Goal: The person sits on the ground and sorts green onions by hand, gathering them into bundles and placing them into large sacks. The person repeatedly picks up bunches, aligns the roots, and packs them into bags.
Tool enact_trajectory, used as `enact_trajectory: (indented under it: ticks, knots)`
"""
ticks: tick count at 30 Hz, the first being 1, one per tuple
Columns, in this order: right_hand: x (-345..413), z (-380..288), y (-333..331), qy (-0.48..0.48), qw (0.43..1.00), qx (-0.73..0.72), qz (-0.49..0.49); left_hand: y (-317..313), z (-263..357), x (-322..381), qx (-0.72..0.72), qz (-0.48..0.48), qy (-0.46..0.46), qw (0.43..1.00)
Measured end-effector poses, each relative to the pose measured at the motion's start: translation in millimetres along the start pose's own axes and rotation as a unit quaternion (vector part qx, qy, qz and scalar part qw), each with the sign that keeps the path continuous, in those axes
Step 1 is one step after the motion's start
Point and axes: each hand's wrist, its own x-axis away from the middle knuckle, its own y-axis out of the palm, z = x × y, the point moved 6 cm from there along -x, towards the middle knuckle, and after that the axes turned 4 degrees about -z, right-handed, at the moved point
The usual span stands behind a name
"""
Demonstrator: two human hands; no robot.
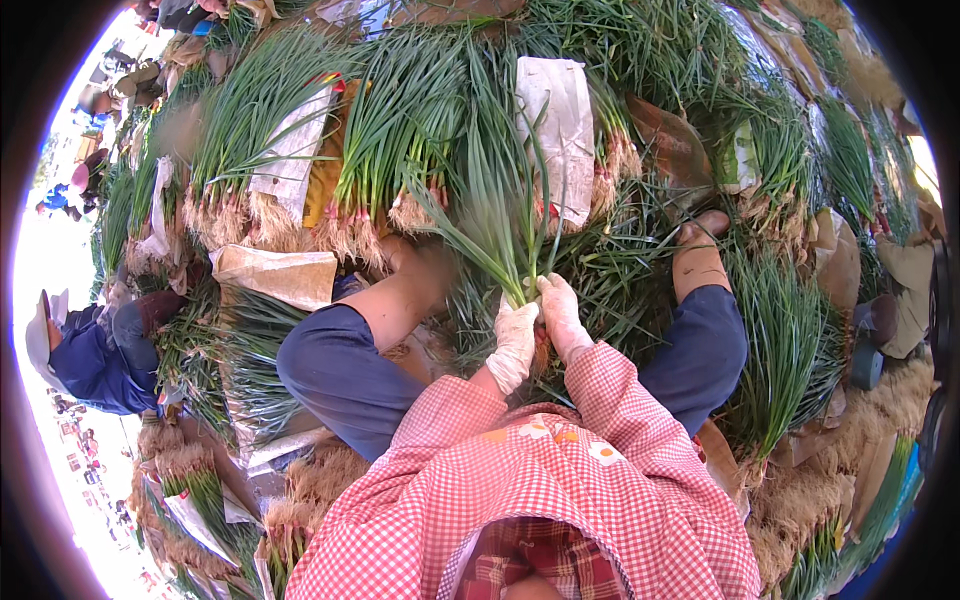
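Both hands wear pale gloves and meet in front of my lap around one small bunch of green onions [511, 251]. My left hand [514, 341] is closed about the lower stems. My right hand [561, 311] grips the same bunch from the other side, close beside the left. The leaves fan out away from me, and reddish stem ends and roots show below the fingers. Loose green leaves lie under and around the hands, between my bent legs.
Bundled green onions [409, 120] with roots towards me stand beyond my legs, with a whitish woven sack piece [555, 142] among them. A folded sack [276, 274] lies by one knee. More bundles [780, 360] flank the other leg. A person in blue [105, 360] sits at the far left.
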Motion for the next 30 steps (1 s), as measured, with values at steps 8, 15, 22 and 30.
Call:
enact_trajectory:
  ticks: [8,15,22,30]
  knots:
    - [-25,-22,-34,0.085,0.816,-0.564,0.100,7,54,22,0.181,-0.043,-0.040,0.982]
    - [28,-72,-45,0.050,0.957,0.271,-0.093,-2,89,29,0.306,-0.113,-0.021,0.945]
    - [91,-52,17,-0.050,0.852,0.405,-0.328,-16,143,20,0.323,-0.101,0.038,0.940]
    - [-28,-110,-1,-0.369,0.764,0.530,0.025,-16,164,-4,0.384,-0.124,0.072,0.912]
